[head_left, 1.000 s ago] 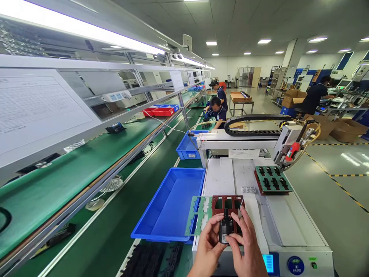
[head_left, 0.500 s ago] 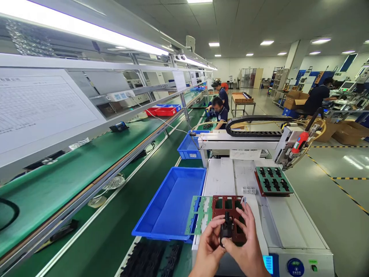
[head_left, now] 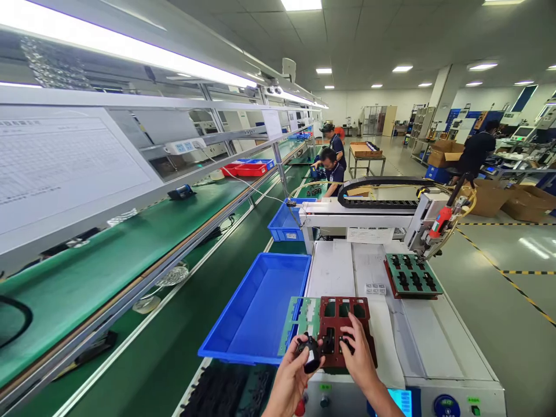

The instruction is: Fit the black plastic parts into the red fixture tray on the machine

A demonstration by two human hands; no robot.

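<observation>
Left hand [head_left: 295, 372] clamps a black part [head_left: 311, 355], likely light, rigid, best held by its sides; right hand [head_left: 359, 354] grip unclear.

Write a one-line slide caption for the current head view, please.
Left hand holding a black part; right hand at a dark-red plate on a white machine.

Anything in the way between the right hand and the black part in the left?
Nothing visible blocks it. A black piece in the dark red tray shows between the left hand, with its black part, and the right hand, but it appears to sit lower, so likely clear.
</observation>
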